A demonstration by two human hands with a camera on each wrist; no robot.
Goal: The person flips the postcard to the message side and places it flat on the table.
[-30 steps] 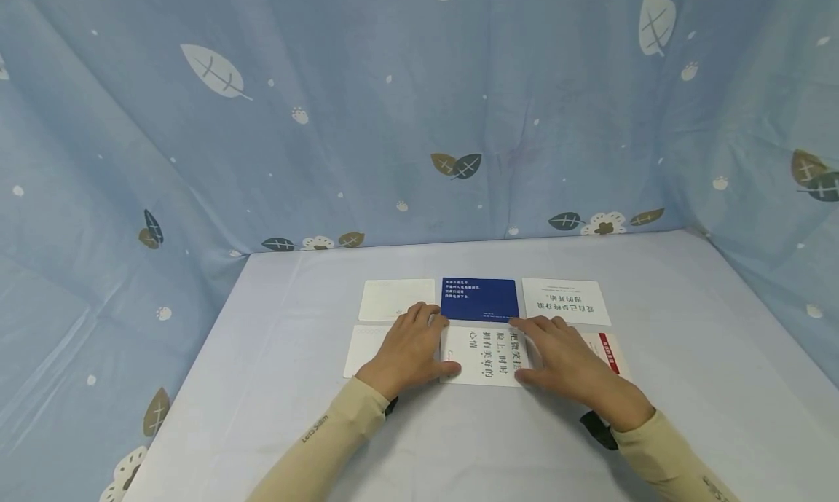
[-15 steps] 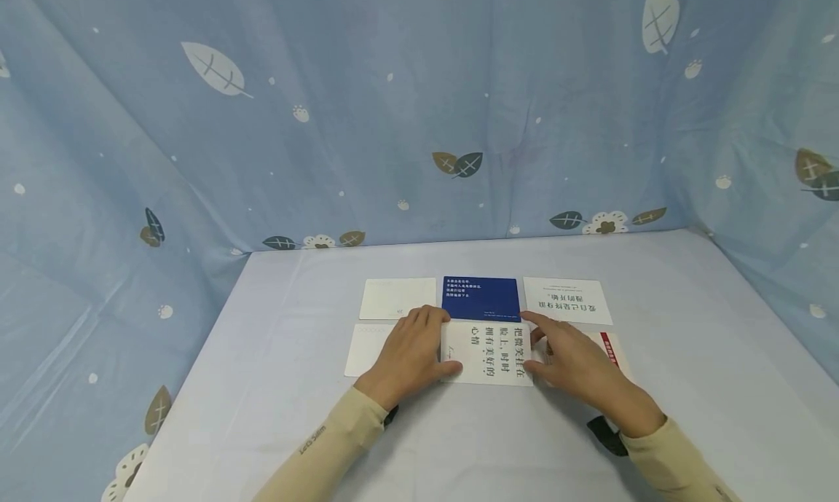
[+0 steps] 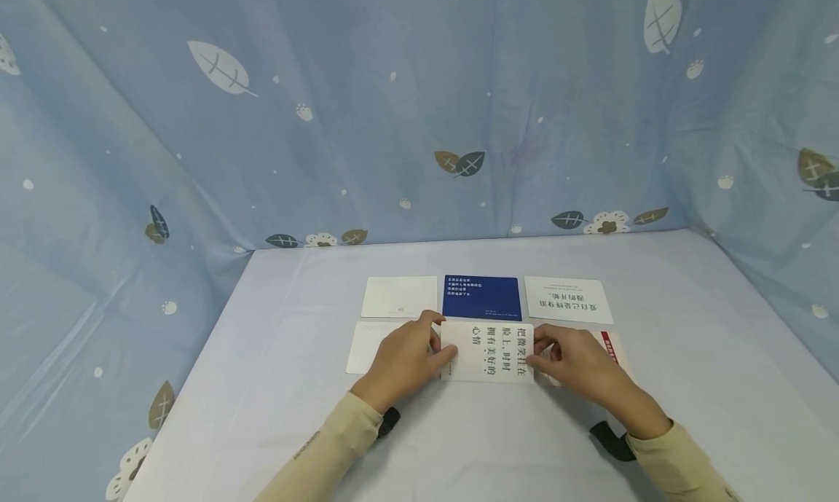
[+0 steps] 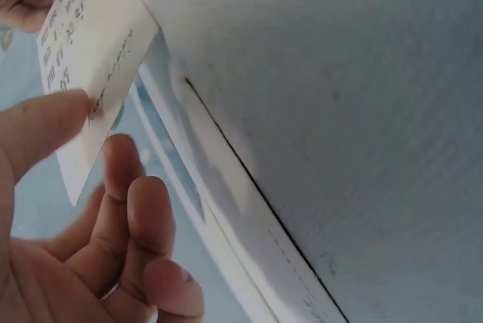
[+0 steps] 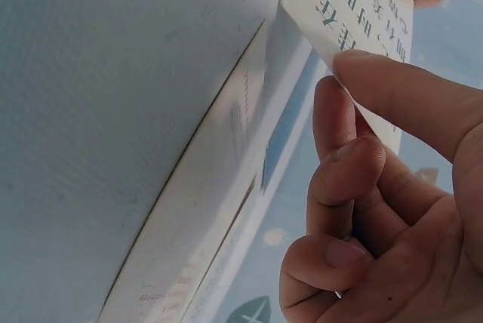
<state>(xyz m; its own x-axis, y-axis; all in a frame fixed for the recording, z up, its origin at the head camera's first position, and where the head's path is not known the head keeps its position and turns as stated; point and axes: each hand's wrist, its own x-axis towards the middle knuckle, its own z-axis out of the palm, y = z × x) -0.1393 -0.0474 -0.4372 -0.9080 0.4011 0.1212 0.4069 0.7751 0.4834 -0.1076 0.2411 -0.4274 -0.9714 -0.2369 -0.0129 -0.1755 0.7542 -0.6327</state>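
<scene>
A white card with dark printed characters [image 3: 488, 353] is raised a little off the table between the two hands. At its left edge the left hand [image 3: 408, 356] pinches it, thumb on the printed face and fingers behind. The right hand [image 3: 580, 360] grips the opposite edge; in the right wrist view its thumb [image 5: 400, 93] lies on the card's face and the other fingers curl below. In the left wrist view the card [image 4: 113, 44] stands tilted above the table, apart from the cards lying there.
A blue card [image 3: 481, 298] lies behind the held one, between a cream card [image 3: 398, 296] and a white printed card [image 3: 569, 299]. Partly under the hands lie a pale card [image 3: 363, 347] at left and a red-striped card [image 3: 612, 345] at right. Patterned blue cloth [image 3: 367, 123] hangs behind the table.
The right hand has shifted slightly right and its fingers have curled round the card's edge. Left fingers have also closed on the card. The card has risen off the table.
</scene>
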